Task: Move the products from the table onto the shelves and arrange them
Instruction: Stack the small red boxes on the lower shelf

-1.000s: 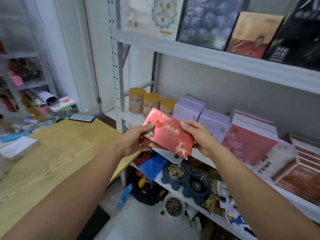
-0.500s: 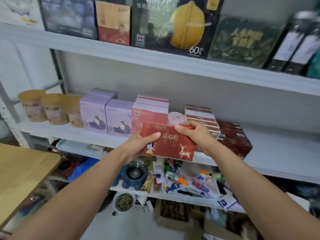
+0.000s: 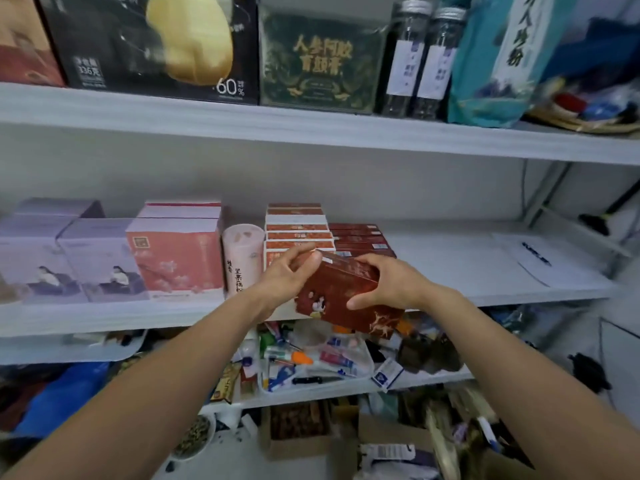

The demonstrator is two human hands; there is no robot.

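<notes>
I hold a flat red box (image 3: 341, 299) with gold deer and a small figure printed on it, tilted, in front of the middle shelf (image 3: 104, 315). My left hand (image 3: 289, 275) grips its upper left end. My right hand (image 3: 384, 282) grips its right side from above. Just behind it on the shelf lies a low stack of matching dark red boxes (image 3: 360, 239), beside a taller stack of red-and-white boxes (image 3: 296, 225). The shelf surface to the right of those stacks is bare white.
Left on the middle shelf stand a pink cup (image 3: 242, 256), a pink box (image 3: 176, 256) and lilac boxes (image 3: 93, 258). A white paper (image 3: 540, 261) lies at its right end. Boxes, two bottles (image 3: 420, 60) and a teal bag (image 3: 498, 60) fill the upper shelf. Clutter sits below.
My view has swung right along the shelf, away from the wooden table. Both hands carried the red box right and tilted it, now in front of the dark red stack.
</notes>
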